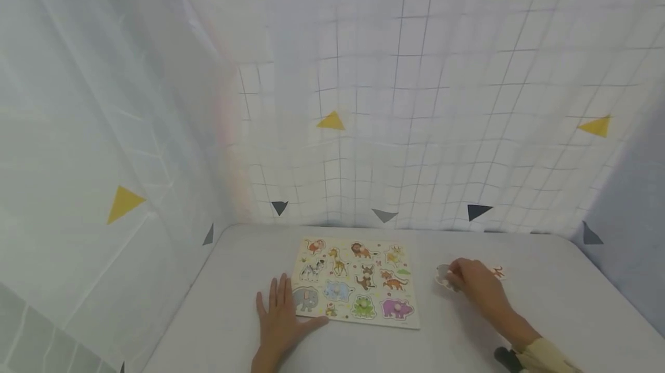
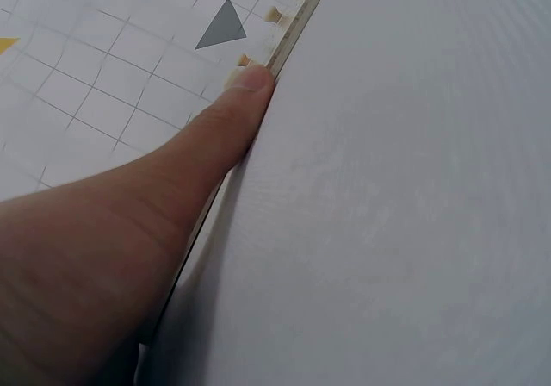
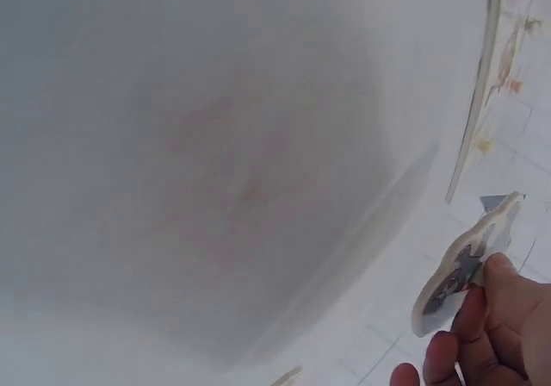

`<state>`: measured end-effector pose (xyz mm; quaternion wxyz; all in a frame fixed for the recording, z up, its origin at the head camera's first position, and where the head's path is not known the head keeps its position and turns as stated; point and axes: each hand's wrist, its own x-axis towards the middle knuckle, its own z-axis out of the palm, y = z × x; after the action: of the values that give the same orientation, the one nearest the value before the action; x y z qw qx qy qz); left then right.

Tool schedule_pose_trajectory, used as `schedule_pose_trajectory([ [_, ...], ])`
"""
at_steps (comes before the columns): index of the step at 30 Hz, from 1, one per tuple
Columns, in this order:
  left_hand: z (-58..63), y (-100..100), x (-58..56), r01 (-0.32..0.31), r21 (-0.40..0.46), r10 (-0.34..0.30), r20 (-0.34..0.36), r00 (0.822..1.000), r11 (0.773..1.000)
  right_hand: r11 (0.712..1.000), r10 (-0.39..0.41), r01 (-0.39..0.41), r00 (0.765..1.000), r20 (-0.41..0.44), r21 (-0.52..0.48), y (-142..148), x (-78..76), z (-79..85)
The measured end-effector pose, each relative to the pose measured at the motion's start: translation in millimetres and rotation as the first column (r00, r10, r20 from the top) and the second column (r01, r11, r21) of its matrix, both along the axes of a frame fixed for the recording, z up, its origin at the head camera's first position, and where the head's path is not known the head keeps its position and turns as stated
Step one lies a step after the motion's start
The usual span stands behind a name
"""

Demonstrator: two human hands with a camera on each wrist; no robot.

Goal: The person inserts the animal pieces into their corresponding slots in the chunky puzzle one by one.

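A wooden animal puzzle board (image 1: 326, 279) lies flat on the table, with knobbed animal pieces on it. At its lower left corner my left hand (image 1: 279, 322) rests with fingers spread, the thumb (image 2: 207, 136) along the near edge. To the right of the board, my right hand (image 1: 482, 289) pinches a puzzle piece (image 3: 456, 270) with a grey picture and pale rim between thumb and fingers. The right wrist view shows this piece tilted and above the table. Beyond that hand lies an orange-marked piece (image 1: 497, 272), partly hidden.
The pale table (image 1: 218, 304) runs back to a white grid-patterned curtain (image 1: 374, 130) with coloured triangles. Another curtain (image 1: 104, 101) hangs at the left side. A dark object (image 1: 506, 357) is at the right cuff.
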<state>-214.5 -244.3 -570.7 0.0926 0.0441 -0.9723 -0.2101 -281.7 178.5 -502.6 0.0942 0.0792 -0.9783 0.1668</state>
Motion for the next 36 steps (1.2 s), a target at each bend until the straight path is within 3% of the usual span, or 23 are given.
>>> schedule_pose_trajectory([
  [5, -0.9, -1, -0.5, 0.001, -0.002, -0.001, -0.028, 1.000, 1.000, 1.000, 0.015, -0.015, 0.999, -0.046, -0.005, -12, -2.6, 0.2],
  [10, 0.7, -1, 0.5, -0.002, -0.003, 0.002, -0.012, 1.000, 1.000, 0.998, 0.057, -0.060, 0.986, -0.154, -0.018, -19, -4.0, -1.1],
  [16, 0.7, 0, 1.1, 0.000, -0.016, 0.000, -0.003, 1.000, 1.000, 0.998, 0.060, -0.066, 0.978, -0.199, -0.023, -28, -4.8, -2.1],
  [24, 0.4, 1, 0.9, 0.000, -0.005, 0.000, 0.001, 1.000, 1.000, 0.992, 0.112, -0.126, 0.929, -0.352, -0.015, -36, -6.2, -6.6],
  [31, -1.4, 1, 0.3, -0.005, -0.015, 0.005, 0.007, 1.000, 1.000, 0.989, 0.099, -0.119, 0.976, -0.196, -0.092, -44, -6.5, -4.0],
  [36, 0.4, 1, 1.0, -0.002, -0.013, 0.002, 0.001, 1.000, 1.000, 0.976, 0.087, -0.100, 0.993, -0.074, -0.192, -53, -4.1, 3.6],
])
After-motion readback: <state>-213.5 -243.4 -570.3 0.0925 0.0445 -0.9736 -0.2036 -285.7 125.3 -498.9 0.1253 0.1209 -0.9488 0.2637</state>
